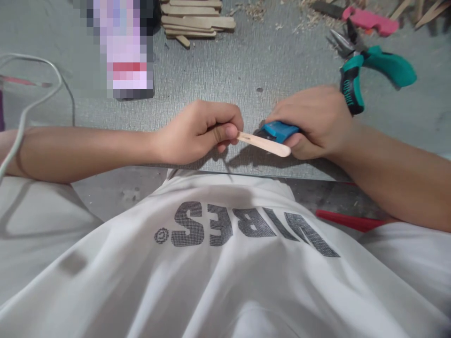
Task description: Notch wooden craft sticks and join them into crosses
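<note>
My left hand [204, 131] pinches one end of a wooden popsicle stick [266, 143] between thumb and curled fingers. The stick points right and slightly down, with its rounded end free. A dark slit or mark shows on its face near my thumb. Wrapped in my right hand [317, 122] is a blue tool with a dark end [282, 131]; its exact kind is partly hidden by my fingers. The tool's dark end lies just behind the stick in the view. Whether the two touch, I cannot tell.
Popsicle sticks [197, 21] are stacked at the back. Teal-handled pliers [373, 61] lie beyond my right hand, near a pink-handled knife [369, 19] and wood shavings [257, 9]. A blurred-out object [127, 47] and a white cable [26, 110] are left. The table edge runs before my lap.
</note>
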`<state>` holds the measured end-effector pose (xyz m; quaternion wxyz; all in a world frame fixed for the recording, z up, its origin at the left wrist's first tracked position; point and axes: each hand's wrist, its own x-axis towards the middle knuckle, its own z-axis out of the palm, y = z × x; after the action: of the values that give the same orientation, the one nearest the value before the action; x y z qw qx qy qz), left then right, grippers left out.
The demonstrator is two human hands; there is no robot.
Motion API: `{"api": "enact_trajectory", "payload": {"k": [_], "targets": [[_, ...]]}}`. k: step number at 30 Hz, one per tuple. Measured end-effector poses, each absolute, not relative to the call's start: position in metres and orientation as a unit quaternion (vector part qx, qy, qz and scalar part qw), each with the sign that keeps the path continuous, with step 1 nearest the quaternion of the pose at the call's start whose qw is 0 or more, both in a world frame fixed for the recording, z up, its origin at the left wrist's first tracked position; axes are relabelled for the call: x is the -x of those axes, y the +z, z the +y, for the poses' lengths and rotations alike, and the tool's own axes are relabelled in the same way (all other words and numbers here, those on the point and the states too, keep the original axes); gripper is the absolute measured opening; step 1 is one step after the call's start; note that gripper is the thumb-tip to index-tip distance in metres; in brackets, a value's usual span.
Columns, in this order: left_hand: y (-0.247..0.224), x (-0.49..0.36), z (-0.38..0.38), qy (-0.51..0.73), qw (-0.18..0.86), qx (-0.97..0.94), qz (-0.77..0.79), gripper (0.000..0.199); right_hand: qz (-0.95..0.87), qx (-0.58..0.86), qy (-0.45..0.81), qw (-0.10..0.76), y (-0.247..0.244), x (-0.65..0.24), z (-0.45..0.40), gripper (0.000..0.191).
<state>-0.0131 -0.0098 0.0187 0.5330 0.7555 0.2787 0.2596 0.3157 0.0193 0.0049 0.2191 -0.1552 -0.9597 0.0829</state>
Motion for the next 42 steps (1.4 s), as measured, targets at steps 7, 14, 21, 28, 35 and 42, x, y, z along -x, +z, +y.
{"api": "enact_trajectory", "payload": {"k": [7,14,21,28,35,42], "targets": [[0.021,0.013,-0.015,0.276,0.533,-0.756,0.261,0.029,-0.95,0.153,0.096,0.254,0.001,-0.31,0.015,0.064],[0.008,0.012,-0.013,0.324,0.504,-0.767,0.231,0.035,-0.944,0.184,0.12,0.245,0.003,-0.309,0.006,0.054],[0.007,0.013,-0.01,0.347,0.477,-0.775,0.225,0.04,-0.941,0.212,0.14,0.222,0.006,-0.307,0.006,0.072],[0.006,0.011,-0.01,0.35,0.468,-0.773,0.245,0.041,-0.947,0.21,0.136,0.202,0.008,-0.309,0.008,0.075],[0.009,0.011,-0.011,0.348,0.455,-0.78,0.252,0.038,-0.94,0.228,0.173,0.187,0.008,-0.308,0.008,0.076],[0.014,0.013,-0.01,0.35,0.436,-0.793,0.244,0.037,-0.932,0.213,0.223,0.191,0.012,-0.304,0.006,0.074]]}}
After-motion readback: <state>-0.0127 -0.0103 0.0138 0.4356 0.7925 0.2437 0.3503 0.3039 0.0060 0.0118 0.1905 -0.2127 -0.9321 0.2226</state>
